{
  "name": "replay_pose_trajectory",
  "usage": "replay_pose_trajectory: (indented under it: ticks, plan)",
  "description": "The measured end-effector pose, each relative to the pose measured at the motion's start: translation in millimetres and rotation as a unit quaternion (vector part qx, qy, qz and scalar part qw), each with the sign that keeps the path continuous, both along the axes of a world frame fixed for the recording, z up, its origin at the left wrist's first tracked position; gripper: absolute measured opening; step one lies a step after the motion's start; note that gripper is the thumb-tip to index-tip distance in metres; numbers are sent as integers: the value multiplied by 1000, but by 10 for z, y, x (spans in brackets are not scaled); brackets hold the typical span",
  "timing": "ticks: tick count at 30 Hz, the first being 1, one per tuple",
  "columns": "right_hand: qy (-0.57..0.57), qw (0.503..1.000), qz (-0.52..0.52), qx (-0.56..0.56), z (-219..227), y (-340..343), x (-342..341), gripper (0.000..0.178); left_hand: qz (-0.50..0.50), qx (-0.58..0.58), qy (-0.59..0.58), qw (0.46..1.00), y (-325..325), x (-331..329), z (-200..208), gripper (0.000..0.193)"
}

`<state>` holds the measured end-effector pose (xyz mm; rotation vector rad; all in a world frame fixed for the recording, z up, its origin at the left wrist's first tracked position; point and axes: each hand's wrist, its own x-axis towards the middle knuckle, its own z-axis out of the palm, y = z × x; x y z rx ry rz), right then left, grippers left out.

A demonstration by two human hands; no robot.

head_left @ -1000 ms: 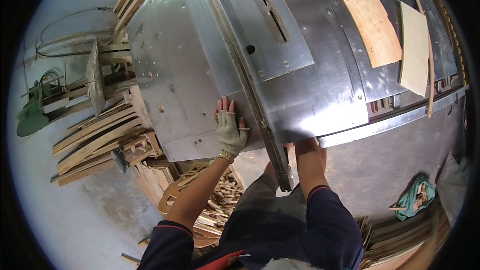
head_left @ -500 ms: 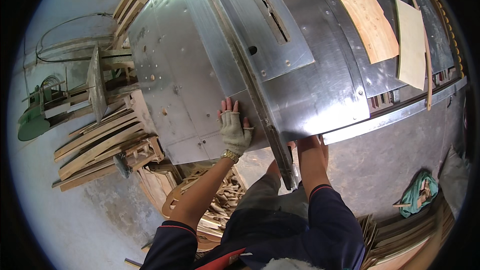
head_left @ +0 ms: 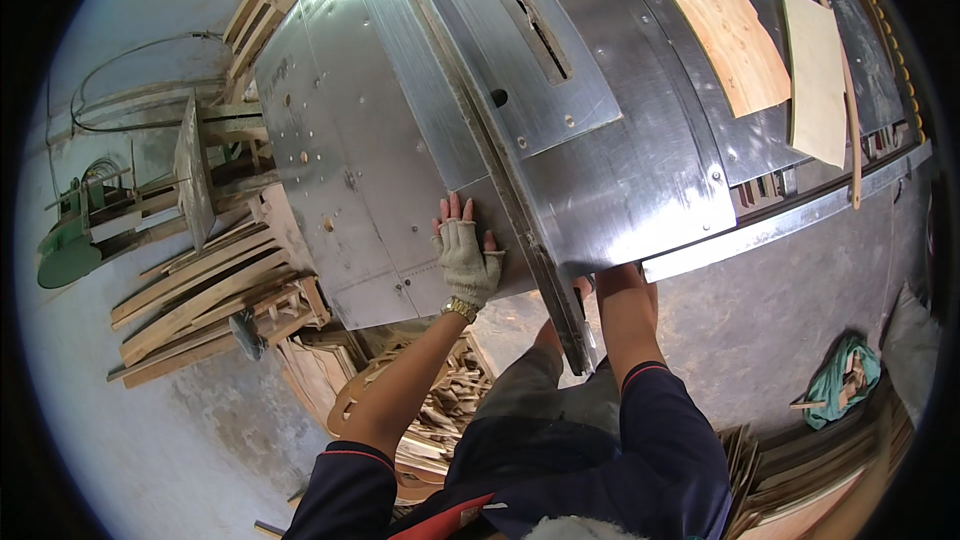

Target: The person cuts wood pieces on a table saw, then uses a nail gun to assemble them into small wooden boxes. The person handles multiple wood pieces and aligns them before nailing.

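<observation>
My left hand (head_left: 466, 255), in a pale fingerless knit glove, lies flat on the steel top of a machine table (head_left: 370, 200) near its front edge. Its fingers are stretched out and it holds nothing. Just right of it a long metal guide rail (head_left: 505, 175) crosses the tabletop and sticks out past the front edge. My right forearm (head_left: 627, 315) reaches in under that edge, right of the rail. The right hand is hidden below the tabletop, so what it touches cannot be seen. A narrow slot (head_left: 548, 48) is cut in the plate beyond the rail.
Two flat wood pieces (head_left: 720, 30) (head_left: 815, 75) and a thin strip (head_left: 853, 130) lie at the right. A metal bar (head_left: 790, 230) runs along the front edge. Stacked boards (head_left: 200, 305) and a green machine (head_left: 70, 258) stand left. Wood offcuts and a teal bag (head_left: 840, 380) lie on the floor.
The view has shifted slightly, so the table and boards sit a little differently in it. My left hand stays flat on the metal and my right arm stays under the edge.
</observation>
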<state>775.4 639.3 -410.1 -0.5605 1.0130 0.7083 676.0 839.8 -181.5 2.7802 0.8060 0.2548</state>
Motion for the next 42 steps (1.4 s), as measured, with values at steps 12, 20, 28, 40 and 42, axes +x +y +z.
replay_pose_trajectory:
  ticks: [12, 20, 28, 40, 42]
  plan:
    - [-5, 1000, -13, -2, 46, 1, 7, 29, -4, 7, -17, 1000, -12, -31, 39, 66]
    - [-16, 999, -42, -3, -20, -28, 30, 29, -7, 5, 2, 1000, -30, -30, 23, 67]
    - [-91, 978, -113, -153, 636, -534, 48, 29, -6, 22, 0, 1000, -104, -87, 241, 64]
    - [-555, 526, 331, -553, 3949, -1937, 1769, 36, 189, 75, -16, 979, -489, -471, 924, 63]
    - [-583, 452, 398, -545, 4030, -1888, 2324, 52, 350, 40, -24, 936, -766, -344, 1087, 61]
